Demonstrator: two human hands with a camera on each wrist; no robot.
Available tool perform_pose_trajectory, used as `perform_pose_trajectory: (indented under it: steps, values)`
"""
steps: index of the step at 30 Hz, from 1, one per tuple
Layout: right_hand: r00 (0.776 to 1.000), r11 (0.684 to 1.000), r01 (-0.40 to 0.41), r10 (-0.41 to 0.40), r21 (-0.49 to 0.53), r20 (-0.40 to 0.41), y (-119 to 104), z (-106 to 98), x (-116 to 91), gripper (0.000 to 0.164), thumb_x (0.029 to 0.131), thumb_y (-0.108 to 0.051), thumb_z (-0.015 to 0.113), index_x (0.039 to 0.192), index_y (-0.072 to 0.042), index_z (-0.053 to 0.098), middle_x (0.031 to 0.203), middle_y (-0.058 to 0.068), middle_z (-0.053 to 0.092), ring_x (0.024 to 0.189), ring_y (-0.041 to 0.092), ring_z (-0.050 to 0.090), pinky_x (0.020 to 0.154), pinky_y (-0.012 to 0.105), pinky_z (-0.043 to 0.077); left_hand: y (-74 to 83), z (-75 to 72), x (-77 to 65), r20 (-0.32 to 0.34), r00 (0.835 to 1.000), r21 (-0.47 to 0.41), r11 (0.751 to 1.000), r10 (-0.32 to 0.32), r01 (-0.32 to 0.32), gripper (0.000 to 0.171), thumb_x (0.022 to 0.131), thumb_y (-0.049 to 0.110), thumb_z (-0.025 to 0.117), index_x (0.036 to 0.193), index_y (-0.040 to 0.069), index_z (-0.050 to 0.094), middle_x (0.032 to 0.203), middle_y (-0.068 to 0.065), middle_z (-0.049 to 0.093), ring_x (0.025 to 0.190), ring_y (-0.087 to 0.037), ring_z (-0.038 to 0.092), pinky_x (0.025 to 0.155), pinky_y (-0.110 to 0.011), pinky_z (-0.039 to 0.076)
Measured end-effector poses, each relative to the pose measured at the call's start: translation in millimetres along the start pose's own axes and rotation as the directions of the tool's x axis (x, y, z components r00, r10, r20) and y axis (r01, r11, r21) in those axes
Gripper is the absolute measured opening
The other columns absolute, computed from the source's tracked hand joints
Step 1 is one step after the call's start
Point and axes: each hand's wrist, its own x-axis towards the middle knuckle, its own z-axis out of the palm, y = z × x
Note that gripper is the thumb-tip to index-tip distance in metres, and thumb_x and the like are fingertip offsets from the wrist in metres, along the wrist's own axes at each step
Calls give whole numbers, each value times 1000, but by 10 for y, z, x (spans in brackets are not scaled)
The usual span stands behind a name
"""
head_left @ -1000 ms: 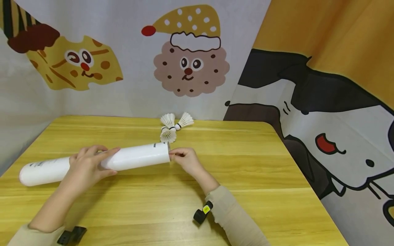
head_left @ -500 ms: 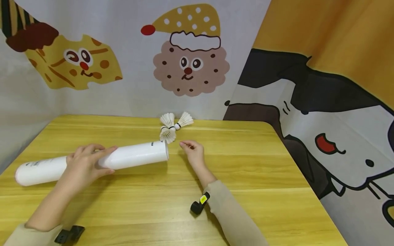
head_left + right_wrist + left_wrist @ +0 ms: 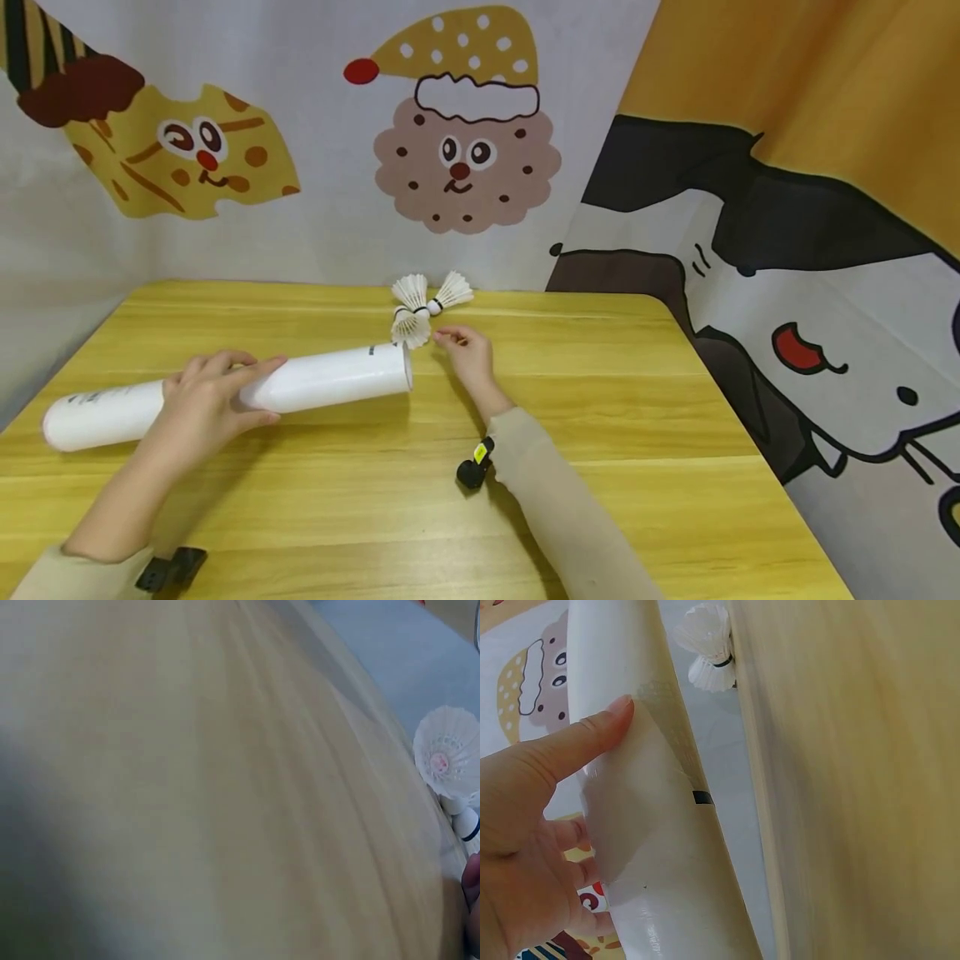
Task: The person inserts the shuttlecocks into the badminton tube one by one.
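My left hand (image 3: 202,400) grips a long white shuttlecock tube (image 3: 337,379) around its middle, tilted slightly, with its mouth to the right. In the left wrist view the thumb (image 3: 592,739) lies along the tube (image 3: 630,787). Three white feather shuttlecocks lie bunched near the table's back edge; the front shuttlecock (image 3: 411,328) sits just behind the tube's mouth. Beside it hovers my right hand (image 3: 471,360), fingers loosely bent, nothing visible in them. The right wrist view shows a shuttlecock (image 3: 450,754) and a sliver of fingers (image 3: 472,881) at its right edge.
A yellow wood-grain table (image 3: 600,467) carries everything. Behind it hangs a white curtain (image 3: 315,167) with cartoon prints, close against the back edge. A small black camera (image 3: 472,473) is strapped at the right sleeve, another device (image 3: 172,569) at the left.
My right hand has drawn away from the tube's mouth and moved back toward the shuttlecocks. The left hand and tube have shifted slightly left.
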Motion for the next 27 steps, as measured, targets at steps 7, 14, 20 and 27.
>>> perform_pose_trajectory:
  steps: [7, 14, 20, 27]
  values:
    - [998, 997, -32, 35, -70, 48, 11, 45, 103, 16, 75, -19, 74, 87, -10, 72, 65, -2, 55, 60, 7, 46, 53, 20, 38, -1, 2, -5, -7, 1000, -7, 1000, 20, -20, 74, 56, 22, 84, 125, 25, 55, 107, -11, 52, 97, -38, 40, 73, -59, 22]
    - [997, 984, -43, 53, -176, 55, -21, 82, 157, 19, 75, -24, 73, 89, -12, 73, 64, -5, 54, 60, 7, 47, 53, 21, 36, -5, -8, -2, 6, 1000, -2, 1000, 14, -14, 73, 57, 23, 84, 124, 24, 56, 108, -12, 51, 97, -38, 40, 74, -60, 21]
    - [993, 963, -111, 119, -247, 20, -76, 100, 167, 20, 74, -31, 74, 88, -17, 74, 63, -7, 52, 59, 7, 46, 51, 23, 33, -9, -9, -2, 5, 1000, -8, 1000, 16, -16, 73, 57, 23, 84, 125, 25, 56, 108, -12, 51, 97, -39, 40, 74, -62, 21]
    - [988, 923, -145, 154, -358, -3, -108, 146, 168, 16, 74, -38, 72, 86, -27, 74, 68, -12, 56, 63, 7, 50, 53, 25, 36, -16, -8, -3, -3, 1000, -6, 1000, 28, -28, 73, 56, 22, 84, 123, 24, 57, 106, -10, 52, 97, -38, 40, 73, -60, 23]
